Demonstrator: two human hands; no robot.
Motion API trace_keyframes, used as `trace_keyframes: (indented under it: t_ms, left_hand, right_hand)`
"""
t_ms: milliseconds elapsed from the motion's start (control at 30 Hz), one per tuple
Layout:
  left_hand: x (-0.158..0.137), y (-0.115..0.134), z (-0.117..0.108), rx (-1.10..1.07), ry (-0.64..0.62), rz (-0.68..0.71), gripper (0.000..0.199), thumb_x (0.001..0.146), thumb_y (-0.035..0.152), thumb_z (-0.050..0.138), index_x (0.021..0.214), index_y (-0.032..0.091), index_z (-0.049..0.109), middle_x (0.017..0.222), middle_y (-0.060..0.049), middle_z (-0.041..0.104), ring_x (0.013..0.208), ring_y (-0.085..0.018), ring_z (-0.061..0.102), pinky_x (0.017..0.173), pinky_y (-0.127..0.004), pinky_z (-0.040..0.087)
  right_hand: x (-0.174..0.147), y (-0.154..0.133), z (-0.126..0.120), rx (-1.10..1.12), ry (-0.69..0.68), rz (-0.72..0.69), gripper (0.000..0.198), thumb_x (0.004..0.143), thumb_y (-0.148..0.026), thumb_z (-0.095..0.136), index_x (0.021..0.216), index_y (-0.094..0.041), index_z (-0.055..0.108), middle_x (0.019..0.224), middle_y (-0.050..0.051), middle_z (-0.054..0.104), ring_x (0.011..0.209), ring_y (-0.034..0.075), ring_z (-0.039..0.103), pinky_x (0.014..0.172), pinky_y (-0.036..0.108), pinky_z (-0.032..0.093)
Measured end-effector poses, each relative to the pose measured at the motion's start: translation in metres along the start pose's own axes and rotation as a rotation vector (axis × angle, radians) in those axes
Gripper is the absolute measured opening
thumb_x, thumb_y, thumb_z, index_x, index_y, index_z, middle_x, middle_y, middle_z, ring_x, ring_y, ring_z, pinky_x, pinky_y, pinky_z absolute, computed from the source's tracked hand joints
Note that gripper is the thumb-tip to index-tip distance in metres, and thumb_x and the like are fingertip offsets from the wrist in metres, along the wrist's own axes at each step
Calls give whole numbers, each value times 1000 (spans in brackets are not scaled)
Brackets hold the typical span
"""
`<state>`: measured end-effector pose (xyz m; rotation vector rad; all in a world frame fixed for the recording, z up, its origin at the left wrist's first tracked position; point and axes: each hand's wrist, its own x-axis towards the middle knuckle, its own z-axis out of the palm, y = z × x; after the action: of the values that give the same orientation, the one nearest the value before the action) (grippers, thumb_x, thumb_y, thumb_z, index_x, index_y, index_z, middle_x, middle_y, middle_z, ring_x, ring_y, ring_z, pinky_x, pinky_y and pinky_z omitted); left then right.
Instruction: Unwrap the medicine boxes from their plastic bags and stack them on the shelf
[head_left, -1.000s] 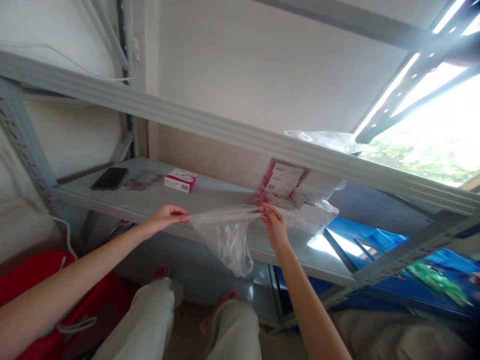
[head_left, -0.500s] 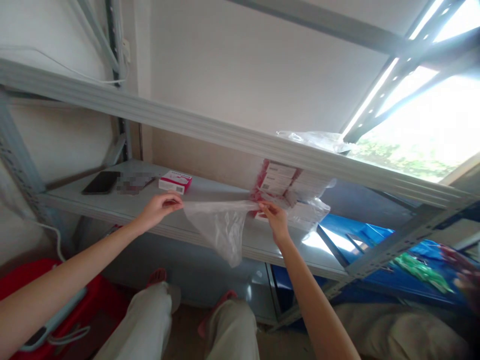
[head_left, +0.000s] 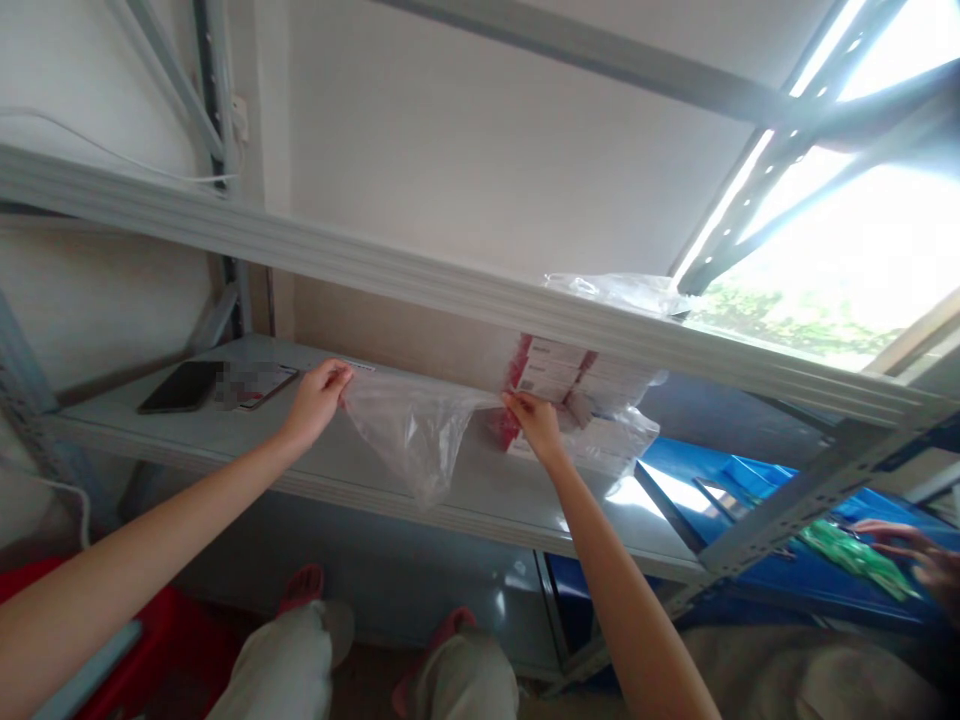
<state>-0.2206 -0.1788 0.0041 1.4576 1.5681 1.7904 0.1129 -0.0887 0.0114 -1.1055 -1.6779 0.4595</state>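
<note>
A clear plastic bag [head_left: 420, 430] is stretched between my two hands over the front of the shelf [head_left: 495, 490], its lower corner hanging down. My left hand [head_left: 321, 395] pinches the bag's upper left corner. At the upper right corner, my right hand [head_left: 534, 422] grips it, close to the wrapped boxes. A small box lies behind the bag and my left fingers, mostly hidden. Just right of my right hand, several white and pink boxes [head_left: 555, 368] in clear plastic are stacked on the shelf.
A dark phone [head_left: 182, 387] and a flat card-like item [head_left: 262, 385] lie at the shelf's left. Above runs the upper shelf beam [head_left: 420, 285], with clear plastic [head_left: 622, 290] on it. At right, another person's hand [head_left: 907, 550] is near green material [head_left: 855, 555]. A red container [head_left: 172, 640] stands below left.
Both hands have moved forward and slightly left with the bag, which now covers most of the small box. At far right, the other person's hand has come further into view.
</note>
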Motion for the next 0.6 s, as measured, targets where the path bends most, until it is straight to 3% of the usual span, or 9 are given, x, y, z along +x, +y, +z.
trace_keyframes:
  t_ms: [100,200,400,467,600]
  left_hand:
    - [16,-4,7,15,88,-10,11,79,28,51,73,19,53,62,2,51,58,-12,50,54,-21,38]
    - [20,0,10,97,114,-8,15,87,32,43,82,20,51,56,4,48,51,-12,50,53,-22,38]
    - [24,26,1,352,183,191,15,89,27,42,90,19,55,47,6,44,47,-12,48,55,-23,35]
    - [34,25,1,329,132,127,13,87,25,46,90,18,57,47,6,45,44,-12,47,52,-23,34]
    - [60,-6,13,48,73,-233,12,82,25,54,90,17,58,52,4,51,43,-11,49,46,-20,34]
  right_hand:
    - [10,-2,10,234,-23,52,39,65,-57,66,54,-20,60,46,-1,55,41,12,46,43,24,33]
    - [15,-5,19,416,-52,139,42,58,-60,71,60,-19,62,53,1,61,41,12,49,42,24,39]
    - [26,5,23,514,-40,199,36,62,-53,73,63,-18,63,56,2,63,40,11,51,40,23,41]
    - [34,13,25,533,-63,231,32,66,-49,73,64,-18,63,55,2,63,41,11,52,40,23,42]
    - [49,28,43,584,-112,316,27,71,-45,70,65,-20,63,58,3,65,44,13,55,43,25,45]
